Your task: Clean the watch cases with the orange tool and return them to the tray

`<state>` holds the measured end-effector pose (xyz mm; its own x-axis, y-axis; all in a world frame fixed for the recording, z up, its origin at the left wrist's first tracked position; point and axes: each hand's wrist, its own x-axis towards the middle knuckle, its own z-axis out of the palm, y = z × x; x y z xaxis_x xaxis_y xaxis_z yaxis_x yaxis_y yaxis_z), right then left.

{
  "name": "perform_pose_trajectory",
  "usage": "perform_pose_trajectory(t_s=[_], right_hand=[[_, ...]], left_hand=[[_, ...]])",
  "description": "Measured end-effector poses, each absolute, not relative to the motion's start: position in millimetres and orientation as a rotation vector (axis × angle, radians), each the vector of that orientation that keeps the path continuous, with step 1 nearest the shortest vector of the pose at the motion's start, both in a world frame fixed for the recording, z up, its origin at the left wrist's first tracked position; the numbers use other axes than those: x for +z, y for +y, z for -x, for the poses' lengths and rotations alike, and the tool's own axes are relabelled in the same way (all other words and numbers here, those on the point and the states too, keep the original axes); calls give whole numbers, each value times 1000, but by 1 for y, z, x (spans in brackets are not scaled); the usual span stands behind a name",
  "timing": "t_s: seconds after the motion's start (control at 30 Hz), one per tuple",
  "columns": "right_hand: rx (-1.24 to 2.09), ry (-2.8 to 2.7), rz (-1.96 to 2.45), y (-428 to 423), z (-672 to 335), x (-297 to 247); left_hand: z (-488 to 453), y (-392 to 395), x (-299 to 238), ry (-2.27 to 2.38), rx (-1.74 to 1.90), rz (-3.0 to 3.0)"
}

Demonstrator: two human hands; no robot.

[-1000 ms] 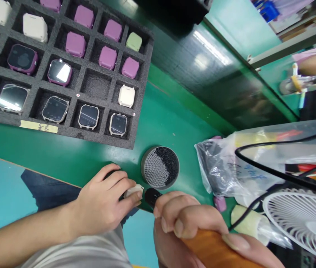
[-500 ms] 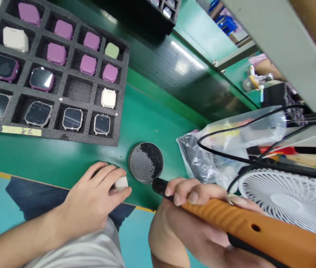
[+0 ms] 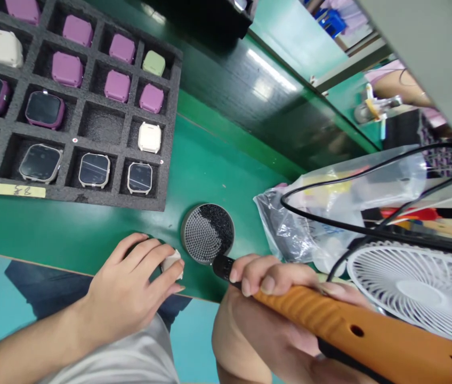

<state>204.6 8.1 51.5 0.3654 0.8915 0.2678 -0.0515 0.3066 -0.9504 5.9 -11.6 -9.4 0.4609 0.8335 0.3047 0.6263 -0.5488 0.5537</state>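
Note:
My left hand (image 3: 134, 280) rests on the green bench with its fingers curled over a small white watch case (image 3: 172, 262), most of which they cover. In my right hand (image 3: 274, 288) is an orange electric screwdriver (image 3: 317, 312), fingers wrapped round its front grip. Its black nose (image 3: 222, 266) touches or overlaps the near edge of a round dish (image 3: 198, 242) in the view; I cannot tell whether they meet. The dish has a dimpled grey bottom, with tiny black pieces (image 3: 218, 221), probably screws, heaped on its far right side. The screwdriver's bit cannot be made out.
A black foam tray (image 3: 130, 201) at the upper left holds several purple, white and green watch cases in square pockets. To the right lie a clear plastic bag (image 3: 290, 218), a black cable (image 3: 314, 216) and a white fan (image 3: 418, 293). A grey shelf beam (image 3: 421, 69) crosses the upper right.
The screwdriver's nose has shifted slightly left, toward the dish's near edge. My left fingers have moved a little on the white watch case, which looks turned. The tray sits further left in view.

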Motion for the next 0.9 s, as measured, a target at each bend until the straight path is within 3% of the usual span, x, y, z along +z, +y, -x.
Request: perform_pose_trajectory(t_s=[0.47,0.9], right_hand=[[608,-1081,1027,-3,-200,56],[808,-1188,1010,-19,-202,40]], left_hand=[[0,-12,-11,1050,796,-2361],[0,-10,-12,1053,785,-2346]])
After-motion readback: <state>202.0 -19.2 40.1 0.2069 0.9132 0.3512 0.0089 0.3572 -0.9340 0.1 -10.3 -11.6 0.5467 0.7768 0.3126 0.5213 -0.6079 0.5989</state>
